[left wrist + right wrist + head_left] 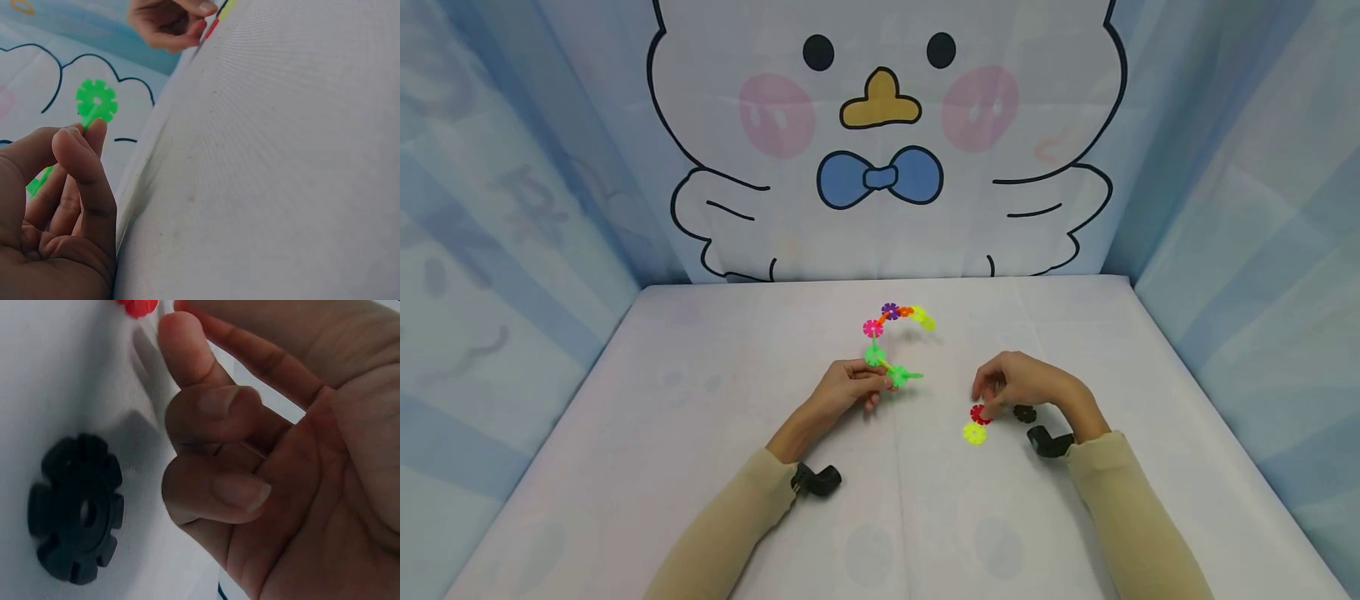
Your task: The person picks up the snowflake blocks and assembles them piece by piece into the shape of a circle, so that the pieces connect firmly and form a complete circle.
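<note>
In the head view, my left hand (850, 387) pinches a green notched plastic disc (898, 377) between thumb and fingers. This disc belongs to a curved chain of interlocking flower-shaped discs, with another green disc (874, 355), a pink disc (872, 328), a purple disc (891, 311), orange pieces and a yellow end (922, 317). My right hand (1026, 379) is low over the table, its fingertips at a red disc (979, 414); no firm grip on it shows. A loose yellow disc (974, 433) lies beside the red one. Below the right palm rests a black disc (78, 509).
A white cloth covers the table (700, 467). Behind it hangs a curtain with a cartoon animal wearing a blue bow tie (880, 177), and blue patterned curtains (1262, 233) flank both sides. Black wrist cameras (818, 481) sit at the sleeve cuffs.
</note>
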Demonstrator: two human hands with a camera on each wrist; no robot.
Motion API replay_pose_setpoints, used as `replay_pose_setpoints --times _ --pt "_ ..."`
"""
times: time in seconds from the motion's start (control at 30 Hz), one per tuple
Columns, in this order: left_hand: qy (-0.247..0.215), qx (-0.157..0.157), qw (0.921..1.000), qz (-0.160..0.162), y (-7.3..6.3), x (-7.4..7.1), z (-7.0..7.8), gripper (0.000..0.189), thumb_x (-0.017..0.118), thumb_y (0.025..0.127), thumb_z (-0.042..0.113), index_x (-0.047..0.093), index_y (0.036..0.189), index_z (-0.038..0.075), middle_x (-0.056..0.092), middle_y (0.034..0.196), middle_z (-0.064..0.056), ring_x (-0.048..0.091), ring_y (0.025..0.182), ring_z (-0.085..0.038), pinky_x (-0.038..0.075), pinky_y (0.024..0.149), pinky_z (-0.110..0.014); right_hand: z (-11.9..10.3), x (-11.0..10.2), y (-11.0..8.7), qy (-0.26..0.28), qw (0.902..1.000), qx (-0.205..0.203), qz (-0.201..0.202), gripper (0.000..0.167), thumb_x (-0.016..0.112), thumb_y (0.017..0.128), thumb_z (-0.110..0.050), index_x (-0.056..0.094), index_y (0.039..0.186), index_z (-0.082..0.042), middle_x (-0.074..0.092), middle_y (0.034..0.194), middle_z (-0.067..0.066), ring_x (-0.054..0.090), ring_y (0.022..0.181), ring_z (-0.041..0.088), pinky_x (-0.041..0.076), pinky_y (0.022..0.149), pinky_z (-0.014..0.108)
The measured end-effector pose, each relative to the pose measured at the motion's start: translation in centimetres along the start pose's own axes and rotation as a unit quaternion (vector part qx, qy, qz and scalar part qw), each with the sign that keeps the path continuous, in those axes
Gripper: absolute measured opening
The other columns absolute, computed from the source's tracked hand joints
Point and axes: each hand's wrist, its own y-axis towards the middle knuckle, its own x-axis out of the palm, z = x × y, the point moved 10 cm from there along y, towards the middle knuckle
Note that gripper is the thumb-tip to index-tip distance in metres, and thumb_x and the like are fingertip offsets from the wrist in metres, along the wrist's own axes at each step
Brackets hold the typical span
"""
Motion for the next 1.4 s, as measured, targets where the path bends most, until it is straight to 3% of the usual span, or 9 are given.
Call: replay_pose_setpoints --times 0.17,0.67,0.93,1.17,1.4 --pt "-0.002 0.003 1.0000 0.003 0.0 -0.2 0.0 0.022 0.070 0.100 0.005 0.067 0.117 -0.007 0.079 0.088 -0.001 0.059 0.062 -0.006 0.052 0.059 -0.020 0.0 0.3 -0.1 0.004 0.9999 -0.007 -0.014 0.023 0.093 0.080 -0.014 0.076 0.095 -0.013 0.064 0.080 0.002 0.056 0.074 0.015 0.046 0.067 0.025" --pt "-0.014 0.003 0.9999 -0.003 -0.1 0.0 0.2 0.024 0.071 0.099 0.004 0.066 0.118 -0.009 0.078 0.087 -0.003 0.058 0.063 -0.008 0.052 0.060 -0.020 -0.1 0.6 -0.1 0.010 0.9997 -0.014 -0.015 0.023 0.092 0.080 -0.011 0.073 0.092 -0.010 0.063 0.079 0.001 0.058 0.074 0.014 0.050 0.068 0.024" --pt "-0.011 0.003 0.9999 -0.002 -0.1 0.0 0.1 0.022 0.071 0.099 0.004 0.066 0.117 -0.008 0.077 0.087 -0.003 0.058 0.063 -0.008 0.052 0.060 -0.020 0.0 0.3 -0.2 0.002 1.0000 -0.002 -0.007 0.026 0.092 0.080 -0.011 0.068 0.089 -0.011 0.063 0.081 0.001 0.057 0.074 0.016 0.049 0.068 0.025" --pt "-0.011 0.002 0.9999 -0.003 -0.1 0.1 0.2 0.022 0.071 0.100 0.004 0.066 0.117 -0.008 0.077 0.087 -0.003 0.058 0.063 -0.009 0.053 0.060 -0.020 0.2 0.2 -0.2 -0.010 0.9998 0.016 -0.005 0.019 0.089 0.085 -0.015 0.072 0.092 -0.015 0.066 0.081 -0.001 0.059 0.075 0.016 0.050 0.070 0.028" --pt "-0.010 -0.001 0.9999 -0.003 -0.1 0.1 0.2 0.021 0.071 0.100 0.004 0.066 0.116 -0.008 0.077 0.087 -0.002 0.058 0.063 -0.009 0.053 0.060 -0.020 1.1 0.1 -0.2 0.009 0.9986 0.051 0.005 0.015 0.087 0.089 -0.023 0.076 0.098 -0.017 0.067 0.074 -0.001 0.059 0.066 0.016 0.048 0.064 0.029"
